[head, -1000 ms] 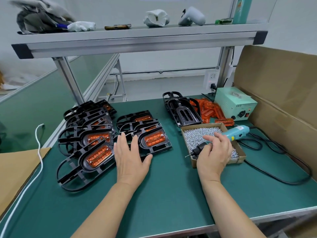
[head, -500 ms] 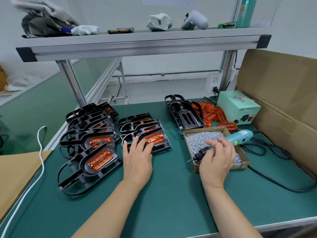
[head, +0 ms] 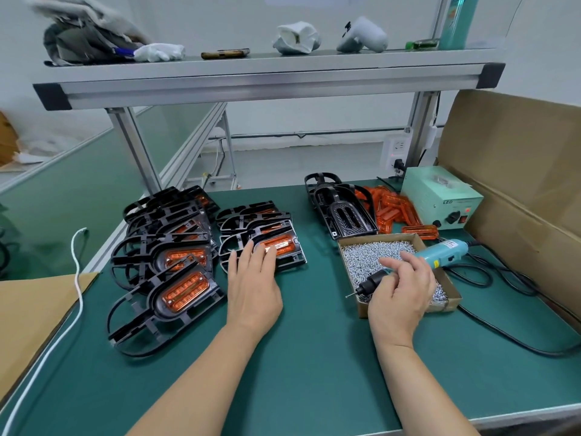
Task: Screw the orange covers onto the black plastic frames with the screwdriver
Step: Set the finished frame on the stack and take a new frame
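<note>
My left hand (head: 254,284) lies flat with straight fingers on the front black frame with an orange cover (head: 283,250) in the middle stack. My right hand (head: 401,294) grips the teal electric screwdriver (head: 440,251) over the cardboard box of screws (head: 452,297), its bit pointing left. Several more frames with orange covers (head: 176,278) lie stacked at the left. Bare black frames (head: 342,212) and a heap of loose orange covers (head: 393,212) sit at the back right.
A pale green power supply (head: 440,196) stands at the back right, its black cable (head: 509,335) looping over the green mat. Cardboard walls (head: 518,171) rise on the right. A white cord (head: 75,278) and flat cardboard (head: 28,313) lie at the left. A shelf (head: 267,77) runs overhead.
My left hand slid forward from the mat onto the front frame of the middle stack. My right hand with the screwdriver stayed over the screw box.
</note>
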A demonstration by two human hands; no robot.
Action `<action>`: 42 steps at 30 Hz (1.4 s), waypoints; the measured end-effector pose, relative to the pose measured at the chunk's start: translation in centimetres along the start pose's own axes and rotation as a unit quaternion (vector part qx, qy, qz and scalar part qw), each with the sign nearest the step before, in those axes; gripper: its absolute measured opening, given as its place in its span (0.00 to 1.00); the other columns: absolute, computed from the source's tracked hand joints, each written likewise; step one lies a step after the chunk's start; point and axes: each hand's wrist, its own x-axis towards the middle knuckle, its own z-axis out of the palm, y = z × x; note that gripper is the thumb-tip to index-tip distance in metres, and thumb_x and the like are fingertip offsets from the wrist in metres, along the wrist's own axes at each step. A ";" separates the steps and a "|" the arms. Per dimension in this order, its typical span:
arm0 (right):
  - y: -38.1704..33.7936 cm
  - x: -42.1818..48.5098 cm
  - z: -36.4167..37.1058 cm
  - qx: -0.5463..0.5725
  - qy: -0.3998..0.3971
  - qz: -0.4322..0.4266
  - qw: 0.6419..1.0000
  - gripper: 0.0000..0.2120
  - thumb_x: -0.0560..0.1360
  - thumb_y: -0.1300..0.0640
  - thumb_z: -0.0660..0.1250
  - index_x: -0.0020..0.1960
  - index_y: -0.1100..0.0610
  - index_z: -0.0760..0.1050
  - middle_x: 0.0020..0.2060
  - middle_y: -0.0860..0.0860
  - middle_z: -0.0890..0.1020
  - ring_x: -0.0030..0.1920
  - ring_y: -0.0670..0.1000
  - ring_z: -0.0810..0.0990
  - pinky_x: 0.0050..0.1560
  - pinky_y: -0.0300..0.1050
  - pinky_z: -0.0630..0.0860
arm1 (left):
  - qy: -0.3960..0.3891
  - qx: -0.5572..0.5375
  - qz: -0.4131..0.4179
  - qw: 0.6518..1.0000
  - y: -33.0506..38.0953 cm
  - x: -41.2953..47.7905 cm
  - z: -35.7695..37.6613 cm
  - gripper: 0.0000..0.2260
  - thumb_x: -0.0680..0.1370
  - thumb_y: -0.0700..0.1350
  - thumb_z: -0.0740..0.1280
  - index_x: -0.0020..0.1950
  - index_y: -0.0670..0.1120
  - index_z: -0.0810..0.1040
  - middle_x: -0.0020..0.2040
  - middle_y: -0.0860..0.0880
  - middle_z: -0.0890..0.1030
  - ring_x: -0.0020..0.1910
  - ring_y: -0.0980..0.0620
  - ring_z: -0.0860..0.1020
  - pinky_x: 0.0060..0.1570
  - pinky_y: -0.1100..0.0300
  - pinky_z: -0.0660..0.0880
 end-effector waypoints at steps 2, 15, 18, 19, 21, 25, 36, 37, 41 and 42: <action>0.0 0.0 0.0 0.004 0.005 -0.002 1.000 0.16 0.74 0.76 0.60 0.49 0.62 0.83 0.62 0.59 0.78 0.70 0.64 0.69 0.74 0.63 0.60 | -0.006 -0.013 0.044 0.999 0.5 -0.5 0.0 0.28 0.77 0.41 0.64 0.78 0.45 0.63 0.77 0.47 0.64 0.79 0.45 0.55 0.78 0.46 0.46; -2.0 1.5 1.3 -0.108 -0.089 -0.188 0.972 0.10 0.71 0.70 0.70 0.51 0.62 0.82 0.56 0.57 0.80 0.65 0.63 0.74 0.70 0.62 0.64 | -0.057 -0.033 0.074 0.995 0.7 -0.8 0.2 0.11 0.83 0.53 0.59 0.48 0.47 0.73 0.46 0.52 0.73 0.45 0.50 0.74 0.41 0.56 0.70; -3.2 4.4 2.9 -0.178 -0.189 -0.169 0.951 0.12 0.76 0.58 0.70 0.58 0.60 0.79 0.59 0.56 0.78 0.66 0.60 0.71 0.69 0.56 0.64 | -0.044 -0.038 0.072 0.996 0.5 -0.8 0.3 0.10 0.82 0.52 0.60 0.47 0.47 0.73 0.45 0.51 0.73 0.43 0.48 0.74 0.38 0.56 0.66; -3.5 5.3 3.7 -0.200 -0.206 -0.162 0.944 0.15 0.77 0.54 0.70 0.61 0.59 0.77 0.61 0.56 0.77 0.67 0.60 0.69 0.69 0.55 0.64 | -0.039 -0.041 0.072 0.996 0.5 -0.7 0.4 0.10 0.82 0.51 0.61 0.46 0.46 0.73 0.44 0.51 0.73 0.42 0.48 0.74 0.38 0.57 0.65; -3.9 6.8 5.3 -0.253 -0.238 -0.155 0.925 0.22 0.77 0.48 0.70 0.65 0.58 0.73 0.64 0.57 0.75 0.68 0.60 0.68 0.69 0.55 0.65 | -0.033 -0.040 0.074 0.996 0.6 -0.7 0.4 0.10 0.82 0.50 0.62 0.45 0.45 0.73 0.43 0.50 0.73 0.41 0.47 0.74 0.37 0.57 0.63; -3.4 8.1 7.9 -0.342 -0.285 -0.132 0.885 0.33 0.73 0.40 0.73 0.68 0.58 0.68 0.66 0.57 0.73 0.68 0.60 0.70 0.66 0.56 0.71 | -0.016 -0.031 0.088 0.995 0.8 -0.8 0.0 0.10 0.80 0.47 0.67 0.41 0.45 0.74 0.39 0.49 0.75 0.36 0.46 0.75 0.33 0.57 0.63; -3.6 8.7 7.6 -0.305 -0.230 -0.161 0.910 0.12 0.79 0.62 0.66 0.61 0.60 0.70 0.59 0.58 0.75 0.58 0.61 0.76 0.55 0.56 0.71 | 0.016 -0.032 0.088 0.996 0.7 -0.9 0.1 0.10 0.78 0.44 0.69 0.39 0.44 0.74 0.37 0.48 0.74 0.33 0.46 0.74 0.31 0.58 0.64; -3.7 8.8 7.3 -0.275 -0.214 -0.168 0.922 0.09 0.79 0.64 0.64 0.59 0.61 0.70 0.58 0.58 0.75 0.55 0.63 0.77 0.51 0.55 0.70 | 0.021 -0.034 0.088 0.995 0.7 -0.9 0.1 0.09 0.78 0.44 0.69 0.39 0.44 0.73 0.37 0.48 0.74 0.32 0.46 0.74 0.30 0.58 0.64; -4.8 8.8 5.4 -0.110 -0.132 -0.184 0.968 0.04 0.82 0.64 0.60 0.56 0.65 0.70 0.53 0.61 0.74 0.45 0.61 0.72 0.44 0.49 0.62 | 0.069 -0.047 0.071 0.994 0.7 -0.8 0.1 0.08 0.76 0.46 0.69 0.47 0.45 0.73 0.42 0.50 0.73 0.38 0.47 0.73 0.29 0.56 0.70; -5.1 8.6 5.0 -0.077 -0.119 -0.184 0.973 0.04 0.82 0.64 0.60 0.55 0.65 0.71 0.51 0.59 0.74 0.45 0.59 0.71 0.44 0.48 0.63 | 0.085 -0.048 0.071 0.993 0.7 -0.8 0.0 0.11 0.75 0.47 0.70 0.51 0.45 0.72 0.44 0.49 0.73 0.41 0.47 0.73 0.33 0.54 0.73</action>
